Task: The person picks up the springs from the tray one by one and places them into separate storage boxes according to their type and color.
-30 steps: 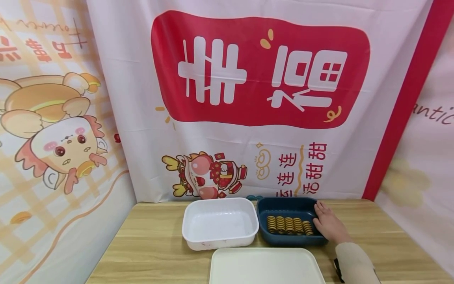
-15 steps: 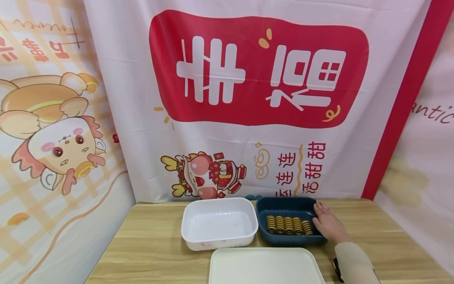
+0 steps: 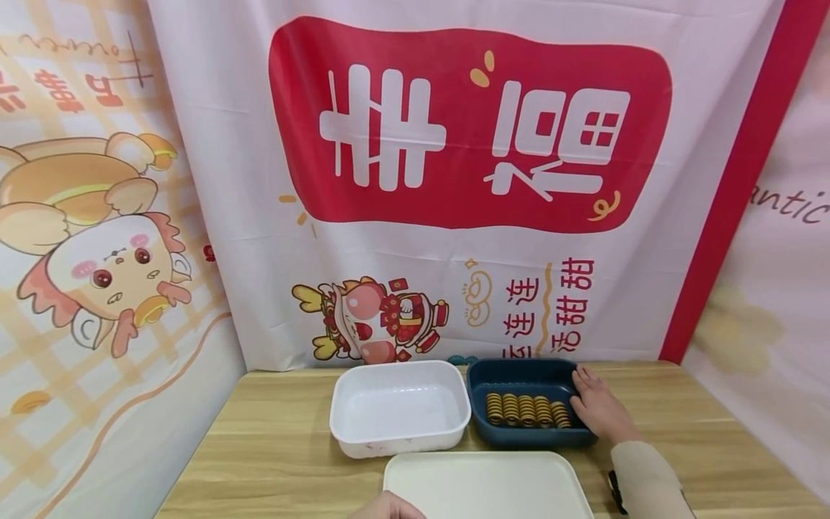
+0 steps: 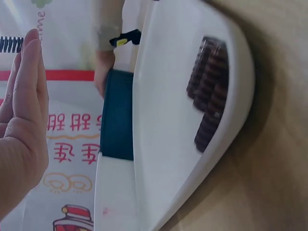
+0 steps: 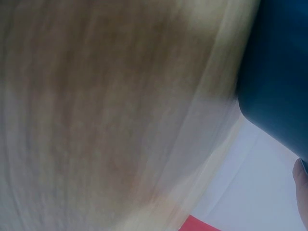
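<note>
Our left hand (image 4: 25, 120) pinches a dark ribbed piece (image 4: 10, 44) at its fingertips, nearer us than the blue basin (image 3: 528, 437). Our right hand (image 3: 603, 409) lies with extended fingers over that basin's right rim. Ribbed rows (image 3: 527, 411) sit inside the basin; more lie in the cream tray (image 3: 486, 483) before it.

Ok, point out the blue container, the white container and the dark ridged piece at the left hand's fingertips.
Blue container (image 3: 528, 437): head view, on its front wall.
White container (image 3: 400, 414): head view, on its inner floor.
Dark ridged piece (image 4: 10, 44): left wrist view, on the middle of its visible ridges.
</note>
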### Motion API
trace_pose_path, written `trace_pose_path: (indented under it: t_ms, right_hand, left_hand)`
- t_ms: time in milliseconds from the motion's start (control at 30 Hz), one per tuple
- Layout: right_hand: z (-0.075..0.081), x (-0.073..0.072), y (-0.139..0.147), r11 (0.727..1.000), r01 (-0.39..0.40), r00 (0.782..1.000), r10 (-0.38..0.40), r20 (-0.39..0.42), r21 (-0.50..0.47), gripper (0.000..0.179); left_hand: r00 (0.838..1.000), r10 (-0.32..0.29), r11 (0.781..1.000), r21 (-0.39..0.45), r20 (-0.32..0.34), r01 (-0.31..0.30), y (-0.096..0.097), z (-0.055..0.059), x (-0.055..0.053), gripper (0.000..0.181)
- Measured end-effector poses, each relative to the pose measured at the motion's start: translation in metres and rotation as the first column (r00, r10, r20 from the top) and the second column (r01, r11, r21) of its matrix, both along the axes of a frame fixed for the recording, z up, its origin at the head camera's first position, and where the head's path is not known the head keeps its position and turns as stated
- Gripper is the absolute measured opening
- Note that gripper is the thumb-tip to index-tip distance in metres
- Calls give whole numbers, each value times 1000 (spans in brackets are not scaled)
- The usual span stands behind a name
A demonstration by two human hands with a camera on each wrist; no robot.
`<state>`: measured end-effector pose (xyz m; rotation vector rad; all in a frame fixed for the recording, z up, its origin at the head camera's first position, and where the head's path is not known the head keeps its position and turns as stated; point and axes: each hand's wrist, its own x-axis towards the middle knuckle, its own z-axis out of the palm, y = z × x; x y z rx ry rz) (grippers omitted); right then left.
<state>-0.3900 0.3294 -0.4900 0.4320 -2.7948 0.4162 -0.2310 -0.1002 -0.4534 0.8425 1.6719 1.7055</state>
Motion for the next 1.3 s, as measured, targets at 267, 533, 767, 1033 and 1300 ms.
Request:
trace_pose_path:
  t_ms: [267, 533, 767, 1033, 1300]
  right_hand:
    - [0, -1, 0, 1000, -3, 1000, 3, -12, -2, 50]
    - [0, -1, 1, 1000, -5, 1000, 5, -19, -2, 49]
    - [2, 1, -1, 1000, -7, 1000, 7, -4, -6, 50]
    - [1, 0, -1, 1000, -12, 1000, 12, -8, -4, 49]
    - [-1, -1, 0, 1000, -15, 1000, 15, -19, -1, 50]
  left_hand:
    - [961, 142, 988, -93, 237, -123, -15, 11, -8, 42]
    - [941, 228, 965, 74, 249, -253, -30, 4, -33, 20]
    - [915, 361, 925, 58, 181, -376, -35, 1, -48, 20]
    - [889, 435, 897, 19, 146, -442, -40, 7, -59, 21]
    - [842, 539, 842, -33, 27, -538, -49, 15, -75, 31]
